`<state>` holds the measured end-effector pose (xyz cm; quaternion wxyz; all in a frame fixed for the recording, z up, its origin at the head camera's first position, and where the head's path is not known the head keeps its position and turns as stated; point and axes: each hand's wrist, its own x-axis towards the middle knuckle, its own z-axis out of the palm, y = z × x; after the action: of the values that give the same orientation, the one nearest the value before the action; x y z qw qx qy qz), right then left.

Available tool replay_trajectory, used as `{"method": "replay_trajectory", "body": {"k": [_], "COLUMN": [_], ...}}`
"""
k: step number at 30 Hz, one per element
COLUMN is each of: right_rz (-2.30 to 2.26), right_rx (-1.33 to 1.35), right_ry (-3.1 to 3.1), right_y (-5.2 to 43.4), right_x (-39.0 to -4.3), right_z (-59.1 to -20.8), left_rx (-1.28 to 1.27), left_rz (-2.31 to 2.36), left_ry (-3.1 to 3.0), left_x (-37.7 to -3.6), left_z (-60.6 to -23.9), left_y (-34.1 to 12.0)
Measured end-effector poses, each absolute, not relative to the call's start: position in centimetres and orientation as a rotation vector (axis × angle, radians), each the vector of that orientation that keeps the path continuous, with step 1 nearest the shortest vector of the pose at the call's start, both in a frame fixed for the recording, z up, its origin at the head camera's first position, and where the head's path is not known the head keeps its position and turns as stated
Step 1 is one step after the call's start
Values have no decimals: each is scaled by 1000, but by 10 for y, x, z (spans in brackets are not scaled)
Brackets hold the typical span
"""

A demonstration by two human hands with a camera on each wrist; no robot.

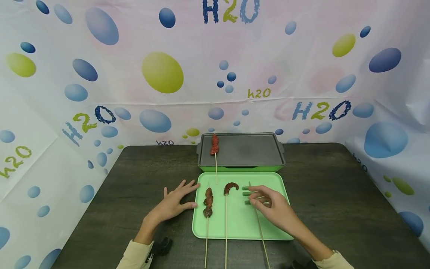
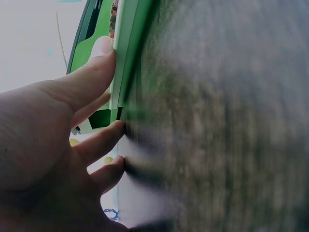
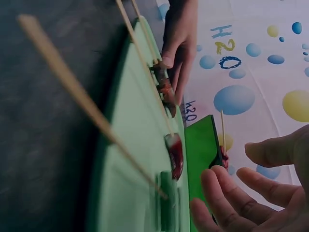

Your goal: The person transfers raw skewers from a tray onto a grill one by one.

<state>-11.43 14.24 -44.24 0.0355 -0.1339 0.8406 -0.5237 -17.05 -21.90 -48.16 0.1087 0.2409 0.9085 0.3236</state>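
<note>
While left hand (image 1: 173,203) rests flat, fingers spread, touching green tray (image 1: 235,228) left edge, right hand (image 1: 273,207) hovers over green-bean skewer (image 1: 256,209), fingers loosely curled, gripping nothing.

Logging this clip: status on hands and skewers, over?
Left hand open, flat against the green tray edge. Right hand open over the green-vegetable skewer, fingers not closed. Nothing in the way.

A dark griddle pan (image 1: 250,150) on a green base sits on the dark wood-grain bench (image 1: 336,194), beyond the hands, with one red skewer (image 1: 214,145) lying at its left end. A white backdrop (image 1: 161,71) printed with blue and yellow bubbles and "H2O" lettering encloses the bench behind and beside the hands.
</note>
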Motion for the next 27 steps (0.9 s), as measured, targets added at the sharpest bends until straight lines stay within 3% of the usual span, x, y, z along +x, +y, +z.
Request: {"method": "replay_trajectory", "body": {"k": [13,27], "right_rz": [-1651,-1828], "right_rx": [-371,-141], "right_ry": [2374,1834], "right_y": [186,203], "right_x": [-63,-42], "right_z": [-459,-488], "left_rx": [713,707], "left_rz": [954,957], "left_ry": [2681,2676], "left_x": [-171,-170], "left_z": [-481,-483], "left_y": [-220,-219]}}
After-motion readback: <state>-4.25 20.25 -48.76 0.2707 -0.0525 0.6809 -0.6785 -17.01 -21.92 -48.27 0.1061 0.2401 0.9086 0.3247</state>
